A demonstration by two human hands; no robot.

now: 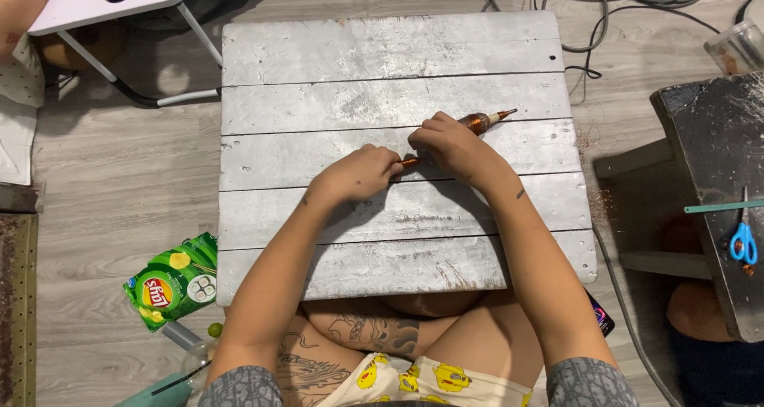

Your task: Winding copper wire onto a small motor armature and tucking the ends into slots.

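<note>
A copper-wound rotor [477, 122] on its thin shaft lies near the middle of the grey plank table [382, 49], slanting up to the right. The right hand [450, 144] closes over its lower windings, fingers curled together around it; the left hand [362, 172], just beside, pinches the shaft's lower tip. This looks like the winding or unwinding stage, calling for steady turning. Blue scissors [743, 242] lie well right of the table, a green snack bag [173, 280] at its lower left.

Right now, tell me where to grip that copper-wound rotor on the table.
Grip the rotor at its bare shaft tip, coming from the upper right. That end pokes free past the right hand; the left hand covers the other end, and the windings look easily scratched.
</note>
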